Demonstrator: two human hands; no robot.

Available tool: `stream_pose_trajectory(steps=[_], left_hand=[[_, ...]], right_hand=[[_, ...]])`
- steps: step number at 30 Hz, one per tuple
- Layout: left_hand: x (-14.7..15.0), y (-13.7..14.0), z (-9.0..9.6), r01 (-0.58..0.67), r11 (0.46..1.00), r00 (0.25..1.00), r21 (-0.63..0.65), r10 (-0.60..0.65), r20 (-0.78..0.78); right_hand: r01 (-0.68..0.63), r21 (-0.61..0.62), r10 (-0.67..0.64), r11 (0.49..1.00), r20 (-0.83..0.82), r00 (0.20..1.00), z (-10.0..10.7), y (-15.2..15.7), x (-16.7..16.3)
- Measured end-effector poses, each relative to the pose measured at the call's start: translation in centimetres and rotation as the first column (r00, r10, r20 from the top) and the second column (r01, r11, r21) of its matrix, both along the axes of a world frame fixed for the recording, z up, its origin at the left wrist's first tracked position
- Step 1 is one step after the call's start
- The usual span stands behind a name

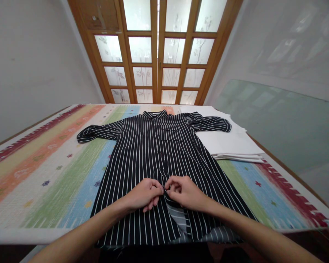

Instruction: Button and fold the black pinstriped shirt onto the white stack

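Note:
A black shirt with white stripes (137,153) lies face up, its collar toward the far edge and its sleeves spread to both sides. At the lower part of its front opening, my left hand (148,193) pinches the edge of the cloth. Opposite it, almost touching, my right hand (182,190) has thumb and finger closed on the other edge. Any button between the fingertips is hidden. Below my hands the front parts, and the paler inside of the fabric shows near the hem.
Under the shirt is a table covered by a colourful striped cloth (71,190). A stack of folded white cloth (233,144) sits at the right, partly beneath one sleeve. Beyond the table stand wood-framed glass doors (157,54), with walls on both sides.

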State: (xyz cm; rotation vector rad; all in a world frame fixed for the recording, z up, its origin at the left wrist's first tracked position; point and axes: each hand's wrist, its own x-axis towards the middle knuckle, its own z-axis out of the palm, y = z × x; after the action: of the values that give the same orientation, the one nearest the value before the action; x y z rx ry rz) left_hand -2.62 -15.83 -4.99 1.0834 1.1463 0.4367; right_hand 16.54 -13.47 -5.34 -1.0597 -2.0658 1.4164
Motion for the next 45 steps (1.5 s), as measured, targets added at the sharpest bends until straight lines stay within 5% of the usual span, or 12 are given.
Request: stream_pose_trajectory(steps=[18, 45], left_hand=[[-0.9, 0.3, -0.7, 0.081, 0.994, 0.982, -0.073, -0.067, 0.177], [-0.7, 0.0, -1.0, 0.053, 0.998, 0.984, -0.025, -0.048, 0.172]], right_hand=[[-0.041, 0.084, 0.047, 0.996, -0.061, 0.997, -1.4, 0.3, 1.0], [-0.021, 0.325, 0.050, 0.946, -0.083, 0.995, -1.2, 0.1, 1.1]])
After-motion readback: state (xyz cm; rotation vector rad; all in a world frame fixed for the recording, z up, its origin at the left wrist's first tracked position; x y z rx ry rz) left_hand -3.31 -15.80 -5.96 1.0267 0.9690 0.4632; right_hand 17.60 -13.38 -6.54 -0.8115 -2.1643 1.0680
